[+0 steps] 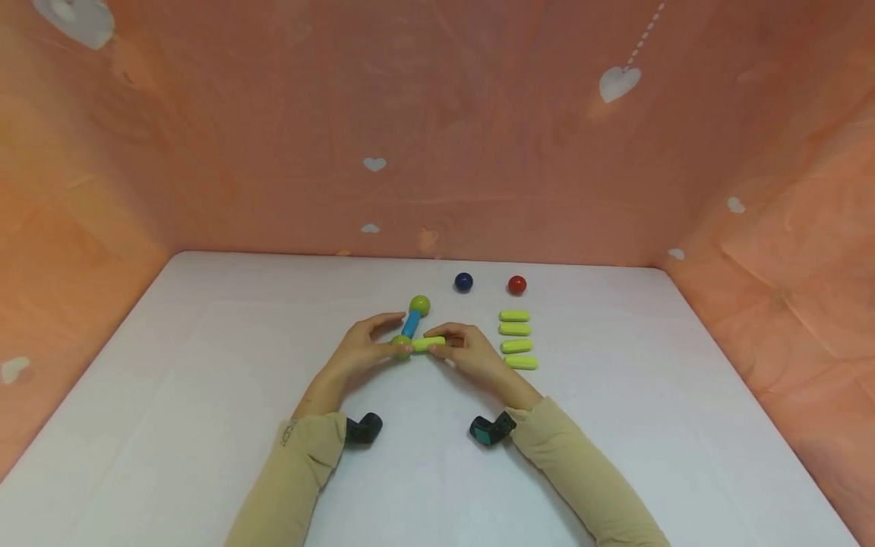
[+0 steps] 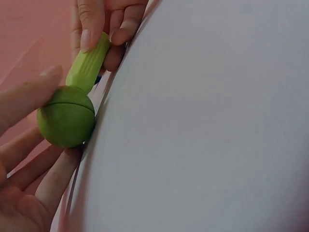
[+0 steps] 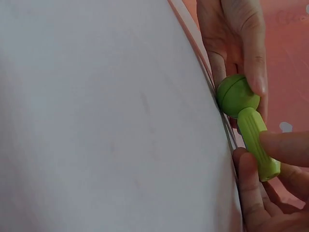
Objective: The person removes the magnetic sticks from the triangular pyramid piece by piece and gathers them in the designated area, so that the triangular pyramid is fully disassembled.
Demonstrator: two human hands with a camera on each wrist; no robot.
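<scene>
Between thumb and fingers, my left hand [image 1: 358,346] holds a green ball [image 2: 66,117] low over the white table. My right hand [image 1: 473,355] pinches a yellow-green ribbed rod [image 3: 256,140], whose end meets that ball; whether it sits inside or only touches, I cannot tell. In the head view a blue rod [image 1: 411,324] runs from the held ball to a second green ball [image 1: 420,305] farther back. Fingers partly cover the held ball in each view.
Several yellow-green rods [image 1: 516,346] lie in a column right of my right hand. Behind them are a red ball [image 1: 516,285] and a dark blue ball [image 1: 463,282]. The white table [image 1: 171,380] is bordered by an orange cloth [image 1: 437,137] with hearts.
</scene>
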